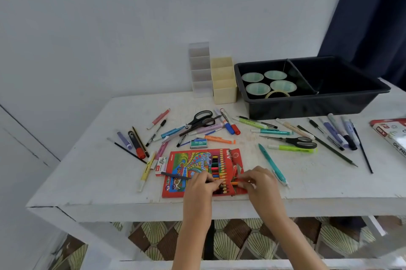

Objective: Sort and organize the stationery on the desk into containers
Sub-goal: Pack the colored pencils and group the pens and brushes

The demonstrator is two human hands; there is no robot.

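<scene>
Red colour pencil box (189,173) lies flat near front edge of table (87,181), roughly mid-width. Left hand (203,185) on box, fingers bent down onto pencil row; whether they clamp anything, cannot tell. Right hand (259,181) at box's right end, thumb and fingertips pinching orange pencil (234,183). Teal pen (272,165) just right of box. Black scissors (201,121) behind box. Black tray (307,105) at back right corner; cream organizer (225,91) just left of it.

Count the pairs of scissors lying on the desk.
2. The left scissors lie mid-desk, before the cream organizer; the right scissors lie before the black tray. The clutter could hide more, though none shows.
</scene>
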